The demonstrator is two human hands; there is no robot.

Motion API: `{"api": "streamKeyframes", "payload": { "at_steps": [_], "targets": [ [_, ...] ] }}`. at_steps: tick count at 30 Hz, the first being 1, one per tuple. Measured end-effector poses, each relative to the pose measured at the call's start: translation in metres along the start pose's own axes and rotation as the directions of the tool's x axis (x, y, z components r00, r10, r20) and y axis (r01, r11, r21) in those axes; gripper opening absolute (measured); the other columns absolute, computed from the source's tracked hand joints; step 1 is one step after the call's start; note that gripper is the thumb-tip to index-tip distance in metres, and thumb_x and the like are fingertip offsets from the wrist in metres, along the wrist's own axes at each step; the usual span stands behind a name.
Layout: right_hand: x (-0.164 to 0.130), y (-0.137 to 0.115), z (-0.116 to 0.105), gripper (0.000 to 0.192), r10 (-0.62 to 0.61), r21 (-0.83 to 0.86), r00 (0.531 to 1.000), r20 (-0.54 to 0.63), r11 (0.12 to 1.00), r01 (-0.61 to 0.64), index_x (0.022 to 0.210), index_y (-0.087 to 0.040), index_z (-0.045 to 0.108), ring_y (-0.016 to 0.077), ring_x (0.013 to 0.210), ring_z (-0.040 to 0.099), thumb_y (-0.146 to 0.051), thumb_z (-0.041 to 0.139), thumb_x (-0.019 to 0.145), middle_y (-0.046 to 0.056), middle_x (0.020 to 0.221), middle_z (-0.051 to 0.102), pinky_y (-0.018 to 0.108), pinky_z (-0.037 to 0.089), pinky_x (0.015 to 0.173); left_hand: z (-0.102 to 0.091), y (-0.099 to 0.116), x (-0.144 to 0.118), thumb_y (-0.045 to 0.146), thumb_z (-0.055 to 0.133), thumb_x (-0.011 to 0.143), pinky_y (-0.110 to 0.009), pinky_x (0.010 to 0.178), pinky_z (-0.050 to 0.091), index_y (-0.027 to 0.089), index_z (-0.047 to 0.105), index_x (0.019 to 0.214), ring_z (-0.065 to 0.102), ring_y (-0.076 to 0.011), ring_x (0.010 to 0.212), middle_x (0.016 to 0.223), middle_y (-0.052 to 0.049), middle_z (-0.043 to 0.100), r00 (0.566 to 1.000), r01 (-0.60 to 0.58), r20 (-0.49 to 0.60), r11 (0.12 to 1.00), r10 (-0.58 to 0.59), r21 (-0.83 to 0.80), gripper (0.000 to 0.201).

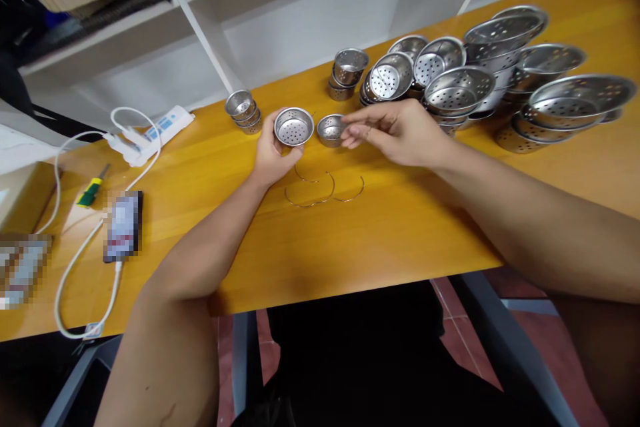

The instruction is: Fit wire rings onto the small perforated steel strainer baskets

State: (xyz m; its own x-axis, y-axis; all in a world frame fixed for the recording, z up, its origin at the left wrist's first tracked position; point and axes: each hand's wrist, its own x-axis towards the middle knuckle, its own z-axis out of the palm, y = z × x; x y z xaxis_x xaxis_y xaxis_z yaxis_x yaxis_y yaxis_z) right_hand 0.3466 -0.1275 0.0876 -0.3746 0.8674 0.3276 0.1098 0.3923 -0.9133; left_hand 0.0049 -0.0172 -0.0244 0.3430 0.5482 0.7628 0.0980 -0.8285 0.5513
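L hand point(270, 150) holds a small round perforated stainless-steel strainer cup point(294, 126) just above the orange wooden tabletop point(350, 240), fingers wrapped round its rim and side wall, open mouth tilted toward the camera. R hand point(395, 133) sits just beside a second small perforated steel cup point(331, 129) that stands on the tabletop; thumb and forefinger pinched narrow, apparently on a thin wire piece, too fine to tell for sure.

Three thin curved wire handles point(325, 188) lie on the tabletop near both hands, below the cups, partly overlapping.

Handling, as judged: the cup looks light, stiff, thin-walled metal; smooth and a bit slippery, so the rim w/ thumb opposite the fingers is the best hold. Wires look springy, light, easy to flick away; best pinched near an end.

Behind: short stack of small steel cups point(244, 111) to the left, another small stack point(347, 72) at centre, and a big pile of wider perforated steel bowls point(500, 73) to the right. Far left: white power strip point(155, 133) w/ cable, green-yellow screwdriver point(91, 191), phone point(123, 225).
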Motion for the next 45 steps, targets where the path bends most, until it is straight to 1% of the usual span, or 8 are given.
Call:
{"api": "streamKeyframes", "payload": {
  "at_steps": [7, 11, 15, 20, 23, 27, 37, 45],
  "targets": [
    [0.002, -0.004, 0.005, 0.044, 0.0, 0.146, 0.998, 0.065, 0.989, -0.01, 0.133, -0.022, 0.089, 0.027, 0.119, 0.094, -0.057, 0.102, 0.11, 0.011, 0.128, 0.097, 0.049, 0.079, 0.122, 0.005, -0.002, -0.001, 0.087, 0.095, 0.103, -0.052, 0.131, 0.071, 0.042, 0.046, 0.176, 0.085, -0.0311, 0.149, 0.164, -0.01, 0.073, 0.997, 0.077, 0.015, 0.995, -0.077, -0.066, 0.099],
    [-0.001, -0.014, 0.006, 0.058, 0.106, 0.066, 0.991, 0.086, 0.992, -0.112, 0.134, -0.023, 0.088, 0.0267, 0.086, 0.091, -0.074, 0.096, 0.11, 0.012, 0.119, 0.097, 0.049, 0.083, 0.087, 0.011, 0.009, 0.0, 0.09, 0.093, 0.102, -0.052, 0.127, 0.074, 0.039, 0.049, 0.174, 0.087, -0.0313, 0.147, 0.162, -0.011, 0.076, 0.994, 0.105, 0.011, 0.994, -0.105, -0.011, 0.099],
    [-0.003, -0.017, 0.001, 0.073, 0.129, -0.121, 0.992, -0.004, 0.984, -0.128, 0.145, -0.031, 0.087, 0.0239, 0.062, 0.074, -0.095, 0.082, 0.111, 0.01, 0.115, 0.096, 0.045, 0.065, 0.058, 0.014, 0.029, 0.003, 0.089, 0.1, 0.096, -0.055, 0.129, 0.073, 0.035, 0.057, 0.169, 0.086, -0.0316, 0.144, 0.157, -0.011, 0.078, 0.994, 0.108, 0.014, 0.992, -0.109, 0.062, 0.1],
    [-0.003, -0.026, -0.004, 0.058, 0.0, -0.356, 0.998, -0.064, 0.934, -0.023, 0.137, -0.036, 0.095, 0.0322, 0.091, 0.082, -0.085, 0.07, 0.121, 0.014, 0.132, 0.092, 0.052, 0.068, 0.08, 0.017, 0.046, 0.002, 0.084, 0.108, 0.091, -0.06, 0.134, 0.071, 0.032, 0.066, 0.159, 0.085, -0.033, 0.14, 0.147, -0.01, 0.078, 0.988, 0.152, 0.001, 0.985, -0.152, 0.08, 0.095],
    [-0.001, -0.037, -0.003, 0.047, -0.071, -0.484, 0.996, 0.054, 0.871, 0.088, 0.133, -0.038, 0.099, 0.0401, 0.117, 0.083, -0.071, 0.067, 0.125, 0.014, 0.131, 0.089, 0.058, 0.068, 0.1, 0.019, 0.044, 0.0, 0.085, 0.106, 0.092, -0.058, 0.132, 0.071, 0.033, 0.061, 0.162, 0.086, -0.031, 0.137, 0.146, -0.008, 0.079, 0.988, 0.155, 0.004, 0.985, -0.156, 0.072, 0.098],
    [0.004, -0.043, 0.005, 0.04, -0.029, -0.479, 0.979, 0.202, 0.869, 0.125, 0.126, -0.036, 0.1, 0.0362, 0.106, 0.082, -0.063, 0.071, 0.124, 0.012, 0.117, 0.089, 0.054, 0.065, 0.097, 0.02, 0.034, -0.002, 0.082, 0.106, 0.095, -0.056, 0.132, 0.07, 0.036, 0.05, 0.17, 0.084, -0.0306, 0.14, 0.151, -0.008, 0.075, 0.991, 0.131, 0.012, 0.988, -0.133, 0.076, 0.104],
    [0.069, -0.064, 0.029, 0.051, -0.158, -0.196, 0.979, -0.129, 0.972, 0.131, 0.11, -0.032, 0.094, 0.0294, 0.087, 0.064, -0.083, 0.1, 0.101, 0.01, 0.101, 0.085, 0.052, 0.056, 0.085, 0.019, 0.03, 0.001, 0.075, 0.097, 0.107, -0.058, 0.141, 0.062, 0.042, 0.037, 0.183, 0.078, -0.0339, 0.153, 0.163, -0.011, 0.068, 0.992, 0.116, -0.055, 0.987, -0.11, 0.114, 0.103],
    [0.093, -0.054, 0.047, 0.026, -0.069, -0.266, 0.998, -0.007, 0.962, 0.065, 0.107, -0.026, 0.088, 0.024, 0.086, 0.058, -0.052, 0.092, 0.11, 0.006, 0.094, 0.074, 0.045, 0.055, 0.088, 0.016, 0.024, -0.002, 0.085, 0.107, 0.091, -0.056, 0.13, 0.067, 0.036, 0.05, 0.163, 0.081, -0.0309, 0.138, 0.149, -0.007, 0.07, 0.985, 0.144, -0.116, 0.979, -0.127, 0.146, 0.104]
  ]
}}
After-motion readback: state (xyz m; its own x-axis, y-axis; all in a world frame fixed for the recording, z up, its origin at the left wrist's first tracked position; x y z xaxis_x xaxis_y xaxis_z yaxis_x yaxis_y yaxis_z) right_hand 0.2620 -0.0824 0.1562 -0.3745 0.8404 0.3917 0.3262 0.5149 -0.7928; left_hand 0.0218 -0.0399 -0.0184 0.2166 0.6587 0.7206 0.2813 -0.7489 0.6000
